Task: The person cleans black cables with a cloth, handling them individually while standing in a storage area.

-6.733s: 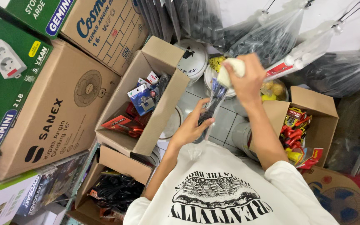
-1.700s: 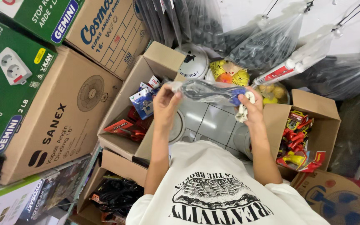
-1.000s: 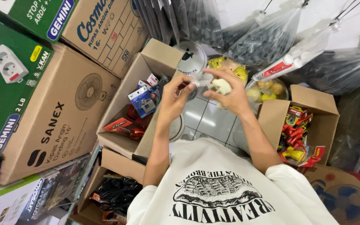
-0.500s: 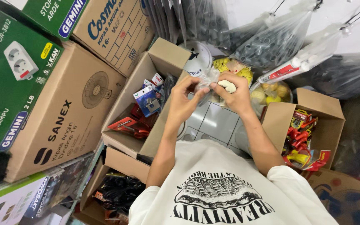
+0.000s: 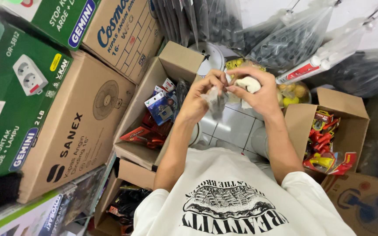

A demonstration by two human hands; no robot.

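Left hand and right hand pinching clear plastic bag, open boxes around

Stacked fan cartons, open boxes of packaged hardware, hanging plastic bags.

Pale tiled floor (glossy), crowded by cardboard boxes.

I count three open brown cardboard boxes of packaged goods: one at my left, one lower left, one at my right. Two sealed brown fan cartons and two green cartons stand stacked at left.
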